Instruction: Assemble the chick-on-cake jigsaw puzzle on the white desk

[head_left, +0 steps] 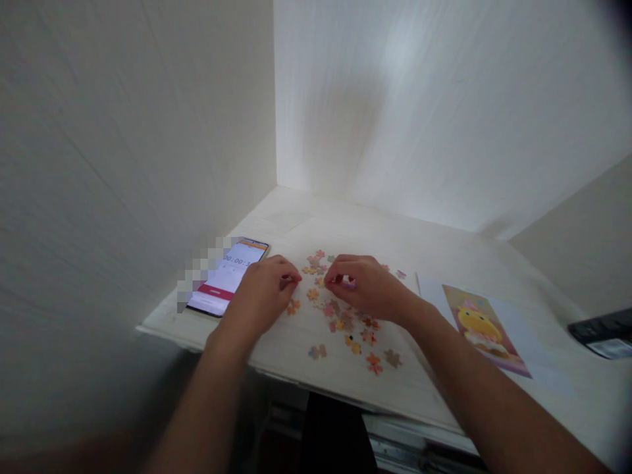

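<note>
Loose jigsaw puzzle pieces (313,294) in orange, pink, yellow and grey lie scattered on the white tabletop (291,368). At the left side of the pile, my left hand (266,289) is closed in a pinch. Whatever its fingertips hold is too small to make out. My right hand (368,283) hovers over the pile, thumb and forefinger pinched, with a small yellow puzzle piece (320,282) at the tips. A pinkish patch shows through the gap of its curled fingers. Several pieces under and behind this hand are partly hidden.
A phone (212,290) with a running timer lies left of my left hand. On the right rests a printed picture (486,329) of a yellow toy figure. A dark cylindrical container (602,332) lies at the far right. White walls enclose the table's back and left.
</note>
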Tool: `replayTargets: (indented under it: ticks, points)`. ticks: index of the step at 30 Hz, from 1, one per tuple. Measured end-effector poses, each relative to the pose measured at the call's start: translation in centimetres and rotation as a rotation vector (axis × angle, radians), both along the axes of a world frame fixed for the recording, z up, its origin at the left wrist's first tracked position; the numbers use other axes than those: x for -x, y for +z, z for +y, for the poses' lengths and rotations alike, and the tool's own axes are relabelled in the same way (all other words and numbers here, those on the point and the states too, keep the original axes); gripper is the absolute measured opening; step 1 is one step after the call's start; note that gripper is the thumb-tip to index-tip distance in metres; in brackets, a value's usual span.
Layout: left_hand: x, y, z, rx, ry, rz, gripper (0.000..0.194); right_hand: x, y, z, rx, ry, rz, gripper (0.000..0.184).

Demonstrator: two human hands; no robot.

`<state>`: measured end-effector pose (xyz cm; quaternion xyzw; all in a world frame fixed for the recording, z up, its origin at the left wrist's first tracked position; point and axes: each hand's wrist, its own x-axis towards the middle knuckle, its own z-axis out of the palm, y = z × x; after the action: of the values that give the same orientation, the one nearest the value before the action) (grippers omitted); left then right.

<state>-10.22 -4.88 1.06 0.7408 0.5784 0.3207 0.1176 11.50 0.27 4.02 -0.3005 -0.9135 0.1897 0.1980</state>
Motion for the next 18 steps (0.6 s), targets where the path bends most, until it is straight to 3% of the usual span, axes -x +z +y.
replayTargets:
  ticks: [4,11,14,18]
  points:
    - [-0.1,0.1,-0.2,0.029,-0.037,0.065,0.013,0.1,-0.6,0.1,-0.038,0.047,-0.103,0.013]
    - [-2.1,1.3,-1.5,0.036,-0.234,0.150,0.012,-1.2,-0.1,0.7,0.157,0.114,-0.163,0.016]
    - [-2.4,1.2,-1.6,0.060,-0.253,0.188,0.011,-1.9,0.1,1.2,0.232,0.039,-0.121,0.012]
    - [-2.0,0.6,-1.1,0.066,-0.279,0.177,0.014,-2.4,0.0,2.0,0.193,-0.084,0.037,0.009]
